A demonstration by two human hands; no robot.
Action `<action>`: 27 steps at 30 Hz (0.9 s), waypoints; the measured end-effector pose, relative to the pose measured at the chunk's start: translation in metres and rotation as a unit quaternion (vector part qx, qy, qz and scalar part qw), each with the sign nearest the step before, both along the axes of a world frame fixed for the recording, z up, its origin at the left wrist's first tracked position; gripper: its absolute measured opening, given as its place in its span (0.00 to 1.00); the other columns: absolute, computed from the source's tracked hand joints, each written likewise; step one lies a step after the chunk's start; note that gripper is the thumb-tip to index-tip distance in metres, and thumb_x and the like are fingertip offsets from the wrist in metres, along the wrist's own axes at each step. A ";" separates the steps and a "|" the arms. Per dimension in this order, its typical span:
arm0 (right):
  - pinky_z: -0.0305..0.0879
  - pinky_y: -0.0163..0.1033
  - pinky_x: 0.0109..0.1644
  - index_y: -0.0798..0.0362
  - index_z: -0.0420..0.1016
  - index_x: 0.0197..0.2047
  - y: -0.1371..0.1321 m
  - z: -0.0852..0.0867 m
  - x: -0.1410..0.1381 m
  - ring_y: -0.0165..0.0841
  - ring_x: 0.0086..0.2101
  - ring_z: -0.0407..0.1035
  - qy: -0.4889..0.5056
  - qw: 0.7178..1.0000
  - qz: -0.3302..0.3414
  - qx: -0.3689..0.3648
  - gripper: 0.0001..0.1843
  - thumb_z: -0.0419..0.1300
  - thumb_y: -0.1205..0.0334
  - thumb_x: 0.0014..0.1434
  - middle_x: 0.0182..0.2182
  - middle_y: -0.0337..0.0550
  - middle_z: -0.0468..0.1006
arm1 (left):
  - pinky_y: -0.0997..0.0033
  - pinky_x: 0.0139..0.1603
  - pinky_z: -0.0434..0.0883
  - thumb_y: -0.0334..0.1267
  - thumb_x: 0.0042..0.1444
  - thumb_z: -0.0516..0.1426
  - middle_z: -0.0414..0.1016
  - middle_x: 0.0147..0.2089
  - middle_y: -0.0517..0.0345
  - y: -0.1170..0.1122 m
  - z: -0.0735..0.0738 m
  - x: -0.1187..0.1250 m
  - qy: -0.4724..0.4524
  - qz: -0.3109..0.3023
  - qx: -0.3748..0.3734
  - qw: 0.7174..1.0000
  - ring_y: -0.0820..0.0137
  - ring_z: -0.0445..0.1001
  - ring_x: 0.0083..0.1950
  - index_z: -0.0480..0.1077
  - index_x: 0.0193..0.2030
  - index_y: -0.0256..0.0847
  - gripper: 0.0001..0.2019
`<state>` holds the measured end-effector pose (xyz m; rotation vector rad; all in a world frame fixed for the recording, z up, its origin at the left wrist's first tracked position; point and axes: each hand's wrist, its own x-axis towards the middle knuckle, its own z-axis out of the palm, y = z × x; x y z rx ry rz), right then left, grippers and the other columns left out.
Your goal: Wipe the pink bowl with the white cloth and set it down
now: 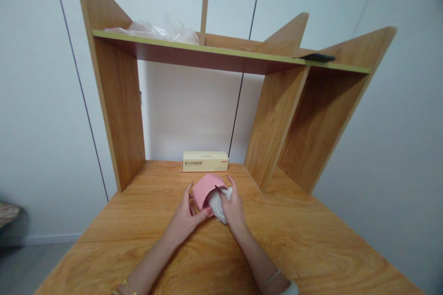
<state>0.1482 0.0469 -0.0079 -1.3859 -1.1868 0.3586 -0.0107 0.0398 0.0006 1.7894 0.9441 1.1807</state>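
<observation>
A pink, hollow container (206, 187) is tilted above the desk with its opening facing me and to the right. My left hand (189, 215) grips it from the left, thumb at the lower rim and fingers around its side. My right hand (232, 205) is closed on a white cloth (217, 204) at the container's opening. Part of the cloth lies inside the opening and part hangs below it. The right index finger stretches along the container's right side. Some fingertips are hidden by the cloth and the container.
Behind the container a cream box (205, 162) with printed lettering stands at the back of the wooden desk (173, 258). A wooden shelf unit (221, 57) rises around it, with side panels left and right. Clear plastic wrap (162, 30) and a dark flat object (317, 57) lie on the shelf.
</observation>
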 end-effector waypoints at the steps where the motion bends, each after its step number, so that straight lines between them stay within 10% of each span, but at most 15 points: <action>1: 0.62 0.39 0.45 0.52 0.55 0.58 0.001 -0.001 -0.001 0.36 0.42 0.68 0.024 1.000 0.012 0.015 0.30 0.53 0.59 0.51 0.43 0.47 0.73 | 0.70 0.34 0.68 0.45 0.47 0.59 0.71 0.41 0.51 -0.001 -0.001 0.001 -0.004 -0.005 0.000 1.000 0.67 0.71 0.36 0.49 0.58 0.38 0.35; 8: 0.64 0.38 0.43 0.52 0.56 0.56 0.005 0.000 -0.008 0.35 0.40 0.69 0.052 0.998 0.044 -0.002 0.30 0.55 0.60 0.48 0.42 0.45 0.73 | 0.75 0.25 0.62 0.46 0.48 0.57 0.65 0.26 0.65 -0.002 0.001 0.004 0.019 0.033 -0.003 0.999 0.74 0.64 0.24 0.57 0.44 0.38 0.21; 19: 0.59 0.36 0.31 0.50 0.52 0.60 -0.007 0.015 0.001 0.38 0.31 0.70 -0.214 0.968 -0.077 -0.108 0.32 0.54 0.60 0.51 0.31 0.44 0.76 | 0.75 0.24 0.62 0.40 0.47 0.55 0.69 0.27 0.61 -0.004 0.005 0.000 0.066 0.051 0.006 0.996 0.73 0.66 0.25 0.58 0.44 0.37 0.18; 27: 0.59 0.36 0.32 0.53 0.49 0.61 -0.007 0.011 0.001 0.38 0.32 0.71 -0.220 0.964 -0.059 -0.137 0.33 0.53 0.60 0.52 0.32 0.46 0.76 | 0.73 0.28 0.65 0.36 0.46 0.54 0.71 0.30 0.60 -0.004 0.007 0.000 0.081 0.044 0.023 0.995 0.72 0.69 0.27 0.60 0.44 0.37 0.17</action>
